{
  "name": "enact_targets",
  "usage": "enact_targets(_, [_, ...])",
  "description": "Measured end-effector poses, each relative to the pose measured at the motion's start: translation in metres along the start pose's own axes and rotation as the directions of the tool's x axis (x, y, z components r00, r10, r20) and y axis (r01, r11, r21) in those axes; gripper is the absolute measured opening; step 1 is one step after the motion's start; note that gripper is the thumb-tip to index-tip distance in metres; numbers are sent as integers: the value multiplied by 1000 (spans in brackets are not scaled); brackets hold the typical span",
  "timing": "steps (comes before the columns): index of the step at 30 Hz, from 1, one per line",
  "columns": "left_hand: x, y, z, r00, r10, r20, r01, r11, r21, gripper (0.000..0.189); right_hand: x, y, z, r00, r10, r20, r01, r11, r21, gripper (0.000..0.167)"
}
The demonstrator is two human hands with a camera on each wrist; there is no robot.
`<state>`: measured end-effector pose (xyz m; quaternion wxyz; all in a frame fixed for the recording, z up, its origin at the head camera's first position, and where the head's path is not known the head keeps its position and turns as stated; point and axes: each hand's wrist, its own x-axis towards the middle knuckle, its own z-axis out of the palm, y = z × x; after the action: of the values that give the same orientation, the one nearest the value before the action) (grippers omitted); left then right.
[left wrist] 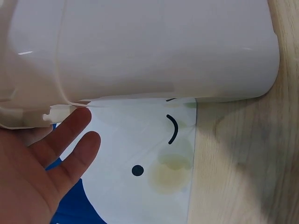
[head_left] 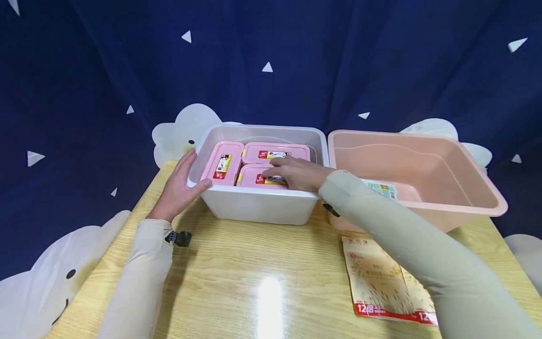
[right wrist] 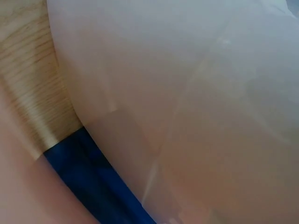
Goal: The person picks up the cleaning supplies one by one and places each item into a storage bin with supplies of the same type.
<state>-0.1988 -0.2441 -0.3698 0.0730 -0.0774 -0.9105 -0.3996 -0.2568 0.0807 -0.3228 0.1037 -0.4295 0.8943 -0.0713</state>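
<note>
In the head view, a white tub (head_left: pixel 260 205) stands on the table. Inside it lie pink lidded boxes: one lengthwise at the left (head_left: pixel 213 162), another across the back (head_left: pixel 254 153), and a front box (head_left: pixel 251 176). My left hand (head_left: pixel 181 186) rests at the tub's left corner, thumb over the front rim and fingers along the outer side. The left wrist view shows those fingers (left wrist: pixel 77 149) extended beside the tub's wall. Reaching over the rim, my right hand (head_left: pixel 300 173) touches the front box's lid with its fingertips. The right wrist view shows only the tub's outside (right wrist: pixel 154 102), close up.
A peach tub (head_left: pixel 423 205) stands right beside the white one, with a pale green printed packet (head_left: pixel 381 188) inside. On the table (head_left: pixel 237 273) lies a beige and red pouch (head_left: pixel 377 278), partly under my right sleeve. A dark blue curtain (head_left: pixel 296 94) hangs behind.
</note>
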Motion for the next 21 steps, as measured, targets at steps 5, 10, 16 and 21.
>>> enact_targets(5, [4,1,3,1000,19,14,-19,1000,-7,87,-5,1,2,1000,19,-8,-19,1000,-13,52])
enact_targets(10, [3,3,5,1000,14,25,-14,1000,-14,87,-9,0,3,1000,-2,-9,1,997,-83,53])
enact_targets(16, [1,1,-2,999,30,18,-30,1000,-4,86,-6,-8,1,1000,6,-6,-7,987,-161,53])
enact_targets(21, [-1,-6,-9,999,33,32,-34,999,21,86,4,-13,4,1000,6,-15,-9,973,-232,43])
